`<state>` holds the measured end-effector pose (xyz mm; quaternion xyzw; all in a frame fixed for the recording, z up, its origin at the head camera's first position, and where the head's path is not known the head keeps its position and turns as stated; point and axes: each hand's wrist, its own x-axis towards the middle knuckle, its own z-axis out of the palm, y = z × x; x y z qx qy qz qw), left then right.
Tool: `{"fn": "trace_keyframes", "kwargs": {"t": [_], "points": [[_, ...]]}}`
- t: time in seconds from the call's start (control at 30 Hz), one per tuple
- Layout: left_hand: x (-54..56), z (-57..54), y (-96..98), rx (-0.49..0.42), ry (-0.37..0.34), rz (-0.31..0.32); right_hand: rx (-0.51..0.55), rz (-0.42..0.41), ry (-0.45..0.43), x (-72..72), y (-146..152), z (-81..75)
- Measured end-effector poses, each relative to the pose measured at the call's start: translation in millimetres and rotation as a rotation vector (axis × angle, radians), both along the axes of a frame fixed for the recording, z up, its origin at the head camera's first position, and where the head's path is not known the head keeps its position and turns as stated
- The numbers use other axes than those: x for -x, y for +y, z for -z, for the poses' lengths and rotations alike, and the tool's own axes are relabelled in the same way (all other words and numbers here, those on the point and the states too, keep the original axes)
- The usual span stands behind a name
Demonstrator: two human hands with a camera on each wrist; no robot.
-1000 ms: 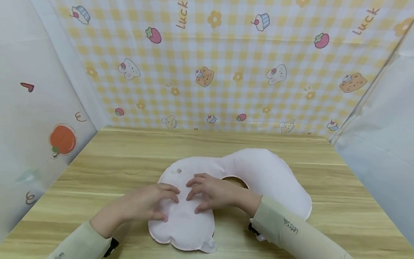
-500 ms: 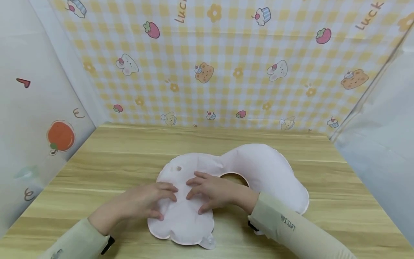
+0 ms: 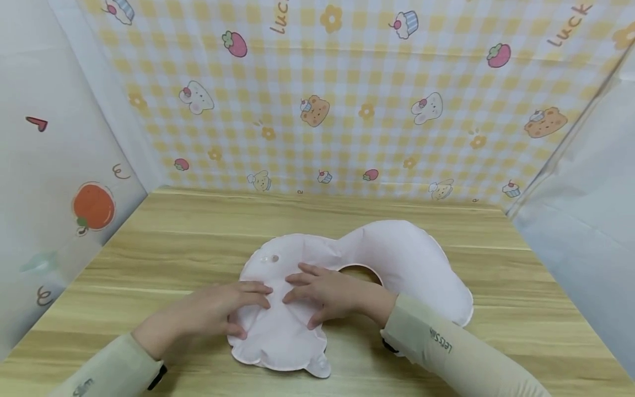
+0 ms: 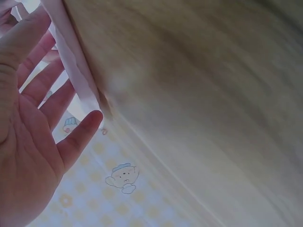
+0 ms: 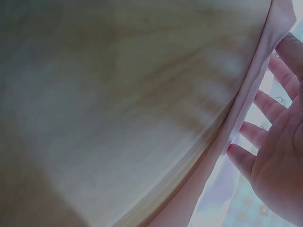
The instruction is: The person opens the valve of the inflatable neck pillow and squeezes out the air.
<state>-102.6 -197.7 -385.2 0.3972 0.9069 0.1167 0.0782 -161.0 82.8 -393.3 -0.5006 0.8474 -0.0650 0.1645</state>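
A pale pink inflatable U-shaped neck pillow [image 3: 412, 264] lies on the wooden table, its curve toward the back wall. My left hand [image 3: 213, 309] rests on the outer side of its left lobe, fingers spread and thumb at the outer edge. From the inner side, my right hand [image 3: 332, 295] presses on the same lobe with spread fingers, its thumb near the inner edge. Between the hands the fabric is dented and wrinkled. Both wrist views show fairly straight fingers against the pillow's pink edge [image 4: 71, 56]. A small clear tab [image 3: 319, 365] sticks out at the lobe's near end.
The wooden table [image 3: 163, 242] extends around the pillow on all sides. Behind it stands a yellow checked backdrop [image 3: 347, 149] with cartoon prints. White sheets hang at the left [image 3: 44, 182] and right [image 3: 585, 220]. A small valve spot [image 3: 274, 258] shows on the pillow's upper left.
The left lobe has become narrower and more creased between the hands. The left thumb has moved slightly outward, the right thumb slightly toward the inner edge. The head view has shifted a little.
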Motion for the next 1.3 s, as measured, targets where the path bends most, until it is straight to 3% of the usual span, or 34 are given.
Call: {"fn": "trace_keyframes", "kwargs": {"t": [0.27,0.57,1.3], "points": [[0.0,0.9,-7.8,-0.024,-0.046,0.003,-0.038,0.037,-0.064,0.4,1,-0.4],[1.6,-1.4,-14.1,-0.030,-0.099,0.001,-0.117,0.063,-0.017,3.0,-2,-1.8],[1.4,-2.1,-16.2,-0.014,-0.207,-0.126,-0.213,0.132,0.005,19.1,-8,-0.4]]}}
